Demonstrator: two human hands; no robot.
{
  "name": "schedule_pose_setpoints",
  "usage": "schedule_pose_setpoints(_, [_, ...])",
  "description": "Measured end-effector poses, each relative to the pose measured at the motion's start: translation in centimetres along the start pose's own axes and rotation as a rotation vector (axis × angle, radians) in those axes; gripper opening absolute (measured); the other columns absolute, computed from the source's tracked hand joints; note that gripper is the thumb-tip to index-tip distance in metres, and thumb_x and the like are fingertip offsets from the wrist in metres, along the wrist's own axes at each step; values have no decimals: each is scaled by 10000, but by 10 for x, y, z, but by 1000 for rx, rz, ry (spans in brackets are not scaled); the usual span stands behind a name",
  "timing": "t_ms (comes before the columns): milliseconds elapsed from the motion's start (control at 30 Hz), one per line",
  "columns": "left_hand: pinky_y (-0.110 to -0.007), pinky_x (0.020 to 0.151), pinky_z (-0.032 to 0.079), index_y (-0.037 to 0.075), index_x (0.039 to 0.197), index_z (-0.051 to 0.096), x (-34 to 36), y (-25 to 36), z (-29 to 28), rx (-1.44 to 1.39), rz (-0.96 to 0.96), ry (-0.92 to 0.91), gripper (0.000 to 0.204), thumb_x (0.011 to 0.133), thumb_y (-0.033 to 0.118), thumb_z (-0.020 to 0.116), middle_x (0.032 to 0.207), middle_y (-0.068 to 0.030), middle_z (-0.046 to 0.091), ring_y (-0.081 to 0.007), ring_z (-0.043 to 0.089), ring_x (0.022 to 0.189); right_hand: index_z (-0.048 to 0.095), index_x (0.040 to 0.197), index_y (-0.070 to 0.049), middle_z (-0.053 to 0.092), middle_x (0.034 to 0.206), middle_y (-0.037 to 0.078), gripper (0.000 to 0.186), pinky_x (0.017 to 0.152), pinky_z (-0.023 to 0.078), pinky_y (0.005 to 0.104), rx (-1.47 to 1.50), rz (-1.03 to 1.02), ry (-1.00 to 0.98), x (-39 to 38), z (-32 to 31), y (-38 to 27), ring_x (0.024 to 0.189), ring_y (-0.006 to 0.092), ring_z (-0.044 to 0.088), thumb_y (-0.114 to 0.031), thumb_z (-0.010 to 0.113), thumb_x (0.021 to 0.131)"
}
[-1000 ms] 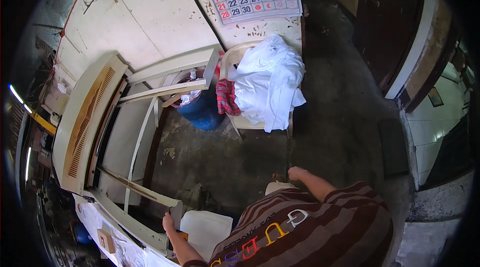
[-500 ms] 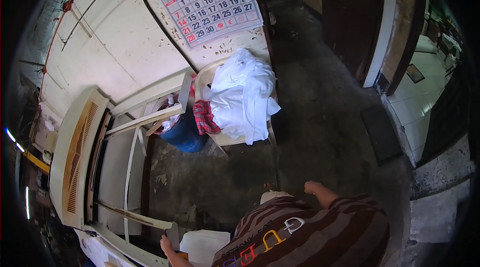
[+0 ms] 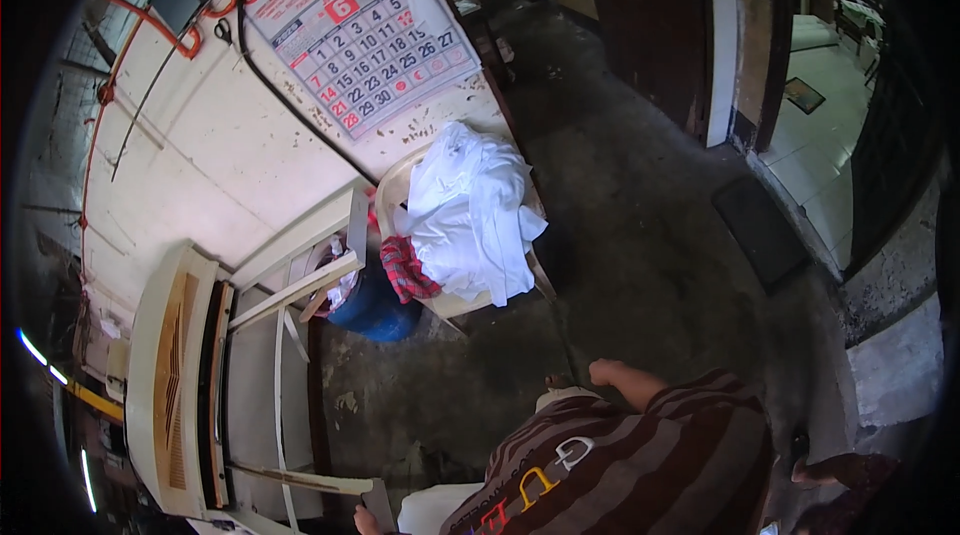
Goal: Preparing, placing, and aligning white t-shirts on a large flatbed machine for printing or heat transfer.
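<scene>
At the lower edge, my left hand (image 3: 368, 519) is at the end of a white frame (image 3: 305, 480), its fingers bent against the flat end piece. Much of that hand is cut off by the picture's edge. The frame's bars run back to a beige slatted panel (image 3: 172, 380) on the left. My right hand (image 3: 606, 372) hangs beside my striped brown shirt (image 3: 640, 445), its fingers curled closed; nothing shows in it. A pale chair (image 3: 392, 183) beyond the frame bears white cloth (image 3: 470, 215) and a red checked cloth (image 3: 407, 270).
A blue drum (image 3: 375, 318) stands between frame and chair. Behind them is a white wall with a calendar (image 3: 370, 55). A dark mat (image 3: 765, 233) lies by the raised doorway at right. Part of another person (image 3: 825, 475) shows at the lower right.
My view has turned, so chair, frame and wall sit lower. My left hand stays by the frame's end. Part of another person has come in at the lower right.
</scene>
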State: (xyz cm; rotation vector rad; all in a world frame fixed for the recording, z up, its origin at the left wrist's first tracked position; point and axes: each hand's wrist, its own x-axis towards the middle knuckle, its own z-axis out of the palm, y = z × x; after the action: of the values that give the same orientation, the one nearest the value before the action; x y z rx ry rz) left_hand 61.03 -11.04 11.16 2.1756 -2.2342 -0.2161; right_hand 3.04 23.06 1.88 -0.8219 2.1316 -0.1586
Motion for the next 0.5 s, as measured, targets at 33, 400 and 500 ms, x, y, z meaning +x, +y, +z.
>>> schedule_pose_setpoints(33, [-483,708,427,3,927,510,0,-4,1,22,-7,-6,363,857,256,260,878,-242,567,-401,545,845,595,991,-30,558,1065,163,320,793,452,397,-19,-11,-12,3,5,-3,984,289,542,-144,474,718])
schedule_pose_setpoints(400, [-438,738,457,78,919,544,-25,38,-28,52,-126,34,231,834,183,357,930,-171,590,-331,568,891,629,851,-14,624,732,156,250,607,487,364,-374,-133,-278,26,-9,-24,691,253,628,-132,455,716])
schedule_pose_setpoints(500, [-434,734,468,88,919,568,-28,56,-37,32,-224,4,245,823,183,364,933,-171,601,-328,583,885,633,846,-18,624,758,165,253,622,486,371,-338,-2,-240,47,3,-26,714,264,627,-163,457,738])
